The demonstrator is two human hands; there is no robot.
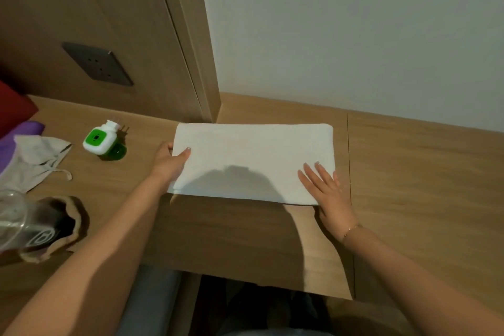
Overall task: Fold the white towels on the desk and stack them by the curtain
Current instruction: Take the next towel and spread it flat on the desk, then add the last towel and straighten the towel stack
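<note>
A shadow is darkening the near edge of the soft white towel [253,158] lying folded flat on the wood-grain tabletop [409,172], the left hand [170,163] pinching its left edge, the right hand [327,194] pressing with straight fingers [311,176].

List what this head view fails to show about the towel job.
- Curtain and stack spot: outside the frame.
- Left hand's fingers: under the towel; only the thumb's grip on top shows.
- Towel's layer count: hidden beneath its top face.
- Glass: cut off by the left edge, blurred.
- Other towels: none in view.
</note>
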